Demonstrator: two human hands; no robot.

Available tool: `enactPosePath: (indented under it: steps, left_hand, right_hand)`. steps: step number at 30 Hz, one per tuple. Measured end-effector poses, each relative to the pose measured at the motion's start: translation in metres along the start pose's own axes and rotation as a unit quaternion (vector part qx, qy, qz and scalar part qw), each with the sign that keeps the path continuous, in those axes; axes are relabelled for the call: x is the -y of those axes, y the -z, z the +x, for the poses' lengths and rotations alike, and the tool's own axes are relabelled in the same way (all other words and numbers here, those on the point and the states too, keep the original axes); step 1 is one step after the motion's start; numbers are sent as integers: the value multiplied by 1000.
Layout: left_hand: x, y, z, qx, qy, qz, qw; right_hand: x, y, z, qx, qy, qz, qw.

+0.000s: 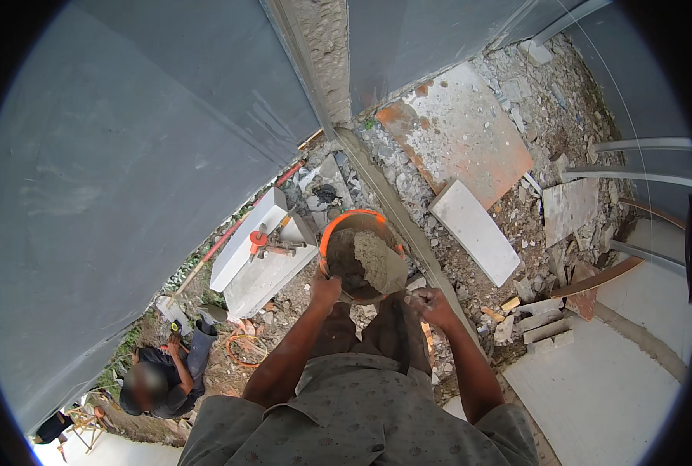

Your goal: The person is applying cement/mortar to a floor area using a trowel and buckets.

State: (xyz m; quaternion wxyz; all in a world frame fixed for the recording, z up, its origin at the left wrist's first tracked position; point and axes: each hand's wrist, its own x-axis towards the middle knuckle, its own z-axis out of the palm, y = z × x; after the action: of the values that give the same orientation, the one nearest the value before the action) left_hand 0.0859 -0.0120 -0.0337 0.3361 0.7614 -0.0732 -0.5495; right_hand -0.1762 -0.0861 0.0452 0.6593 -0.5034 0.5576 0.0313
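Observation:
A round bucket (328,233) with an orange rim is in front of my legs, with grey mortar (371,255) in it, heaped on its right side. My left hand (326,289) is closed on the bucket's near left rim. To the right of the bucket, my right hand (433,306) is closed around the handle of a trowel, mostly covered by my fingers. The trowel's grey blade (396,273) reaches over the right rim against the mortar.
White blocks (264,276) at left carry an orange-handled tool (259,238). A long-handled tool (225,237) leans nearby. Beyond a mortar strip (392,194) with a string lie a stained board (462,128), a white block (476,231) and rubble. Another person (167,373) crouches lower left.

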Motion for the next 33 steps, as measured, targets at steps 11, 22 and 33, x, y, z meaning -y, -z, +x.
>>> enactPosePath:
  steps: [11, 22, 33]
  left_hand:
    - [49, -39, 85, -21, 18, 259, 966]
    - [128, -62, 130, -14, 45, 216, 975]
    - [131, -72, 156, -19, 108, 173, 979]
  right_hand:
    - [-97, 72, 172, -195, -36, 140, 970]
    - [-87, 68, 431, -167, -102, 120, 973]
    - [-50, 16, 580, -252, 118, -268, 922]
